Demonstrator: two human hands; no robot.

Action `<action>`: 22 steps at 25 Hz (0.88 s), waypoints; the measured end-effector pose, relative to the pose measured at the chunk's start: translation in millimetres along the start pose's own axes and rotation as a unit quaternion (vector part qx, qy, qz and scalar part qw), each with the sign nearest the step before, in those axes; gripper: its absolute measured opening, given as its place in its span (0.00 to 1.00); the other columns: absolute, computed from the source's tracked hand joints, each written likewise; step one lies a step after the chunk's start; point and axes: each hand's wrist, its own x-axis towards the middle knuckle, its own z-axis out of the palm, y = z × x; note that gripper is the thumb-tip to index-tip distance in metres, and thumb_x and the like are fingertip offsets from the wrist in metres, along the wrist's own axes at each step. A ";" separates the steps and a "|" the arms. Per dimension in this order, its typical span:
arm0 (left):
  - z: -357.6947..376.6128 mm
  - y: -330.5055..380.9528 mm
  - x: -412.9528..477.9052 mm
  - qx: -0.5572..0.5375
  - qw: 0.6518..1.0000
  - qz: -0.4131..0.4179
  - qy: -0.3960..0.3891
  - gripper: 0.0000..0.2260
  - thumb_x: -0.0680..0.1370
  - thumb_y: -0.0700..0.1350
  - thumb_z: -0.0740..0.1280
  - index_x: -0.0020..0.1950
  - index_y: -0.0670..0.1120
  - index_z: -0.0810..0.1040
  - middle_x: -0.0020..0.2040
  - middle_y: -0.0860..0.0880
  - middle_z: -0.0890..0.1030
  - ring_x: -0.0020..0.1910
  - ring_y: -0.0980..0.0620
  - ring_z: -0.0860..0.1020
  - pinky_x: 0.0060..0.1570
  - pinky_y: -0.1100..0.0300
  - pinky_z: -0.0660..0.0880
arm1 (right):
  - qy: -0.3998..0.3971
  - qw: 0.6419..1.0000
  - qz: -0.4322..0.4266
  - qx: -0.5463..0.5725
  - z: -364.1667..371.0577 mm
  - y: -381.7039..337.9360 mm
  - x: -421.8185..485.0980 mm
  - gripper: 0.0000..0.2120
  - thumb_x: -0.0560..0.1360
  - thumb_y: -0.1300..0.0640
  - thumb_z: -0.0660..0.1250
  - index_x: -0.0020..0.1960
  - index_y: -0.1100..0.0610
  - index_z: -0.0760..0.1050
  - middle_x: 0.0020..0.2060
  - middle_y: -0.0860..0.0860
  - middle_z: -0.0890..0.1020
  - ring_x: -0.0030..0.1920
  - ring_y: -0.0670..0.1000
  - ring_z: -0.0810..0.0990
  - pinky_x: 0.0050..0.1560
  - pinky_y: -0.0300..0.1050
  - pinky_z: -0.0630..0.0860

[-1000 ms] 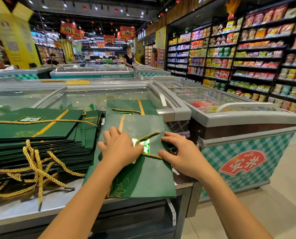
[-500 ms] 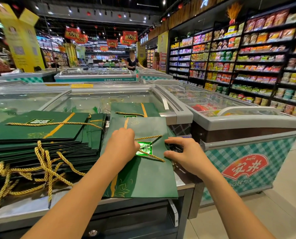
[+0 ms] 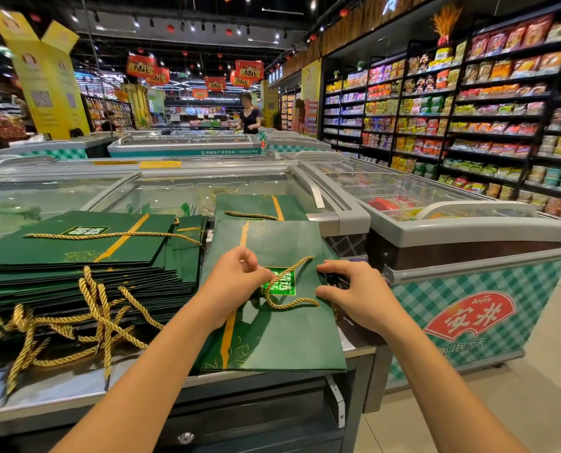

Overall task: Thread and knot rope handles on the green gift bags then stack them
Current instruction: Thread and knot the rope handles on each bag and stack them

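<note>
— Fingers of the left hand (image 3: 236, 282), how do they lie?
— Curled in and pressed together, knuckles up. The bend of the gold twisted rope (image 3: 291, 269) goes in under them, beside the shiny green label (image 3: 284, 287), so they pinch it there.
— And the right hand (image 3: 354, 297)?
— Its thumb and index finger are spread apart and lie at the right edge of the flat dark green paper gift bag (image 3: 272, 338). The other fingers bend down past that edge. Both ends of the rope run toward this hand. Whether it grips the rope or the bag's edge, I cannot tell.
— Where is the bag?
— It lies flat on the grey metal counter (image 3: 60, 390), with its near edge at the counter's front edge. The rope makes one loop on its face.
— What is around it?
— Just beside it on the left is a tall pile of the same green bags (image 3: 76, 256), with a rope handle across the top one. Before the pile lies a tangle of loose gold ropes (image 3: 92, 322). Behind, one more green bag (image 3: 256, 206) rests on the glass lid of a chest freezer (image 3: 161, 194).
</note>
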 end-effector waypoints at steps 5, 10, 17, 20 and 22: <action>14.6 -2.3 0.5 0.267 0.962 0.059 -0.027 0.14 0.74 0.56 0.73 0.57 0.55 0.75 0.44 0.53 0.80 0.48 0.52 0.78 0.54 0.49 0.71 | 0.003 1.000 -0.002 -0.007 1.0 0.6 -0.1 0.23 0.74 0.51 0.76 0.68 0.46 0.79 0.66 0.45 0.80 0.68 0.46 0.76 0.67 0.42 0.71; 2.5 2.6 -0.8 0.293 0.949 0.101 -0.054 0.12 0.75 0.36 0.68 0.55 0.50 0.81 0.38 0.53 0.77 0.36 0.55 0.74 0.45 0.56 0.76 | -0.002 1.000 0.001 -0.007 0.8 0.4 0.4 0.22 0.74 0.52 0.76 0.68 0.47 0.79 0.66 0.45 0.80 0.68 0.45 0.75 0.64 0.38 0.68; 1.3 -1.0 5.9 0.240 0.962 0.122 0.047 0.14 0.83 0.36 0.56 0.52 0.49 0.80 0.44 0.50 0.82 0.39 0.48 0.79 0.42 0.52 0.78 | -0.001 0.999 -0.001 0.033 0.9 2.3 0.3 0.21 0.74 0.52 0.77 0.65 0.44 0.80 0.64 0.45 0.81 0.63 0.44 0.79 0.60 0.37 0.74; 11.3 -3.4 5.6 0.065 0.993 0.061 0.074 0.12 0.84 0.38 0.56 0.51 0.46 0.79 0.39 0.48 0.82 0.37 0.53 0.79 0.40 0.59 0.77 | -0.003 0.999 -0.007 0.033 0.5 2.5 -0.7 0.21 0.74 0.52 0.77 0.66 0.44 0.80 0.64 0.44 0.81 0.65 0.44 0.77 0.66 0.42 0.72; 10.6 -4.0 5.7 -0.011 0.997 0.042 0.067 0.10 0.84 0.39 0.58 0.52 0.44 0.79 0.38 0.47 0.83 0.36 0.54 0.77 0.41 0.61 0.76 | -0.002 0.999 -0.005 0.042 0.5 3.8 -0.3 0.21 0.74 0.52 0.77 0.65 0.44 0.80 0.63 0.44 0.82 0.64 0.44 0.77 0.65 0.41 0.72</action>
